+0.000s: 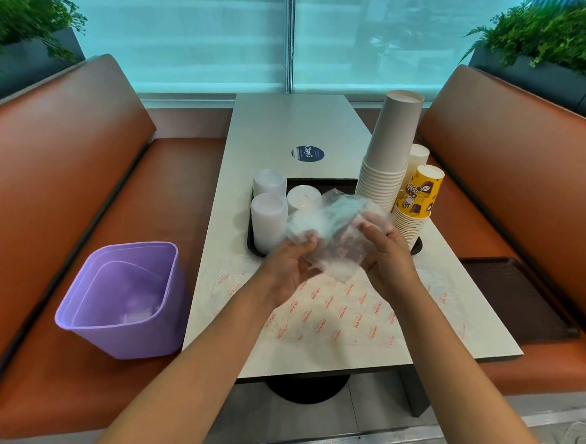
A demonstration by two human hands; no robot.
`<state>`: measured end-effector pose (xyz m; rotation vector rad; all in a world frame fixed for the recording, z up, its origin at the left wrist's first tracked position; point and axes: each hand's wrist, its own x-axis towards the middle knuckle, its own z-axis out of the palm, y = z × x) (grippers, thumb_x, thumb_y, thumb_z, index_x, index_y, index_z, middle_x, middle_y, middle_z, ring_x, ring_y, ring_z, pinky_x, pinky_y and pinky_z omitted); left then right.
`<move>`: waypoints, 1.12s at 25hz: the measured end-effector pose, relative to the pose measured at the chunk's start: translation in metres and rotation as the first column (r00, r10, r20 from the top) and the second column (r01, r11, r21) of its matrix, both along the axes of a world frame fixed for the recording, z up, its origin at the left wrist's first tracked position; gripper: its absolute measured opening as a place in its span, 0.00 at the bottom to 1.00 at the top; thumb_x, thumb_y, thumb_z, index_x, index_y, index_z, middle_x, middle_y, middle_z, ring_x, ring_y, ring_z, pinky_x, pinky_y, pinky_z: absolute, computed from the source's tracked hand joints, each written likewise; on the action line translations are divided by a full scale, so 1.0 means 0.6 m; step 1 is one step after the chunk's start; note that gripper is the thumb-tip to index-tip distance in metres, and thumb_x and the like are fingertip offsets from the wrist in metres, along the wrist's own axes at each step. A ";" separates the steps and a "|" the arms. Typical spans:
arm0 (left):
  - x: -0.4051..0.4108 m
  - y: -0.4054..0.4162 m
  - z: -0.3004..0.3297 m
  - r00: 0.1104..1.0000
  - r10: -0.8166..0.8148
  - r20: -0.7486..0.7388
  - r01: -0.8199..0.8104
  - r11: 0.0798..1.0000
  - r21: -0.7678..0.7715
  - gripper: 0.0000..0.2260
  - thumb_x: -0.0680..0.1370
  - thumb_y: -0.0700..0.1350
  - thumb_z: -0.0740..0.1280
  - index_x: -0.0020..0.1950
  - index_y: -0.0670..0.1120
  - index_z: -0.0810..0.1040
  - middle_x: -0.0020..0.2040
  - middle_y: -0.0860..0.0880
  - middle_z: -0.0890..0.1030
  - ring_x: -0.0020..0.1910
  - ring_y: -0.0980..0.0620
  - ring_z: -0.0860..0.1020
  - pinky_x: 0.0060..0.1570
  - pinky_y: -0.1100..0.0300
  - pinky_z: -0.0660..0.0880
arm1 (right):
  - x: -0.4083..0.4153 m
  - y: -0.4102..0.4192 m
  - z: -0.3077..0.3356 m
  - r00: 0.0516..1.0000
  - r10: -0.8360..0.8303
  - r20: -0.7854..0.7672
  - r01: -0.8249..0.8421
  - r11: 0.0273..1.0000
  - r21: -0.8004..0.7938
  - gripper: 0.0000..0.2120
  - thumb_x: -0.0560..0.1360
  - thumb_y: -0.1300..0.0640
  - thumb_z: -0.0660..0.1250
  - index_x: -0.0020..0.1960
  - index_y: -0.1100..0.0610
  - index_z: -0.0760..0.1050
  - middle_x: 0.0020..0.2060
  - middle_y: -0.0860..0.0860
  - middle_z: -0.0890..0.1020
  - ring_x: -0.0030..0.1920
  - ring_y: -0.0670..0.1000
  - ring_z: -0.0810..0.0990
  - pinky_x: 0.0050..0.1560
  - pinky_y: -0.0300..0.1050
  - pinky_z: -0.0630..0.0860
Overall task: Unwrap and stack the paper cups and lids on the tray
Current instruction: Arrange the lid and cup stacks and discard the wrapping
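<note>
A pale grey table (297, 126) runs away from the viewer between two orange-brown booth benches, toward a window with lowered translucent blinds (179, 33); dark planters with green ferns sit behind each bench back. On the table's middle lies a round blue sticker (307, 153), and its near part is covered by a flat clear plastic sheet printed with red marks (341, 314). A dark tray (321, 181) sits across the table just beyond that sheet. On the tray's left stand three stacks of white lids (268, 220), two at the left edge and one just right of them. On the tray's right stand three stacks of upside-down paper cups: one tall plain stack (390, 149), one yellow printed stack (418, 198) nearer, and one smaller pale stack (418, 157) behind it. Above the tray's near side, the left hand (289, 266) and the right hand (387, 253) both grip a crumpled clear plastic wrapper (332, 231), fingers curled into it. A purple bin (122, 297) stands on the left bench seat, near the table. A second dark tray (517, 297) lies on the right bench seat.
</note>
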<state>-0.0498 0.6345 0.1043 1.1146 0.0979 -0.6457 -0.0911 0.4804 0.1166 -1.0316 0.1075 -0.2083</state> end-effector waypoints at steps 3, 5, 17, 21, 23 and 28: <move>0.015 0.009 0.023 0.976 0.091 0.200 -0.113 0.989 0.100 0.08 0.79 0.36 0.62 0.50 0.48 0.76 0.43 0.49 0.80 0.40 0.54 0.79 0.40 0.59 0.78 | -0.011 -0.015 -0.001 0.984 0.139 -0.114 -0.136 0.990 0.036 0.27 0.66 0.37 0.69 0.53 0.58 0.78 0.53 0.58 0.80 0.48 0.56 0.82 0.48 0.53 0.81; 0.019 0.019 0.030 0.957 0.049 0.284 -0.100 0.981 0.165 0.10 0.79 0.35 0.61 0.48 0.49 0.77 0.40 0.49 0.79 0.36 0.56 0.79 0.35 0.62 0.77 | -0.017 -0.027 0.009 0.928 0.313 -0.203 -0.327 0.944 -0.040 0.34 0.57 0.28 0.69 0.50 0.53 0.83 0.52 0.55 0.83 0.48 0.56 0.84 0.50 0.54 0.79; 0.008 0.030 0.039 0.931 -0.085 0.356 -0.026 0.955 0.295 0.08 0.79 0.38 0.63 0.51 0.49 0.77 0.44 0.52 0.78 0.40 0.56 0.76 0.31 0.67 0.74 | 0.000 0.000 0.015 0.950 0.011 -0.313 -0.136 0.914 -0.382 0.07 0.76 0.67 0.64 0.47 0.57 0.76 0.37 0.54 0.76 0.32 0.49 0.74 0.27 0.40 0.76; -0.001 0.034 0.023 0.953 -0.037 0.300 -0.045 0.964 0.262 0.07 0.79 0.39 0.64 0.52 0.50 0.77 0.45 0.49 0.77 0.38 0.53 0.75 0.28 0.66 0.74 | -0.004 0.003 0.013 0.950 0.107 -0.294 -0.193 0.940 -0.282 0.11 0.74 0.70 0.66 0.50 0.55 0.76 0.42 0.54 0.79 0.40 0.52 0.79 0.30 0.42 0.79; -0.001 0.033 0.020 0.960 0.033 0.277 -0.102 0.967 0.236 0.07 0.80 0.39 0.62 0.49 0.50 0.78 0.44 0.49 0.75 0.35 0.54 0.73 0.25 0.67 0.72 | -0.004 0.004 0.010 0.948 0.082 -0.308 -0.167 0.951 -0.260 0.16 0.71 0.75 0.66 0.47 0.56 0.77 0.42 0.53 0.81 0.40 0.51 0.81 0.36 0.42 0.80; -0.005 0.027 0.027 0.972 0.191 0.136 -0.202 0.977 0.070 0.12 0.78 0.32 0.58 0.45 0.46 0.77 0.38 0.48 0.75 0.28 0.56 0.71 0.22 0.67 0.68 | -0.003 0.001 0.001 0.982 -0.044 -0.186 -0.014 0.954 -0.298 0.16 0.71 0.77 0.62 0.40 0.59 0.80 0.36 0.51 0.83 0.40 0.51 0.80 0.36 0.39 0.78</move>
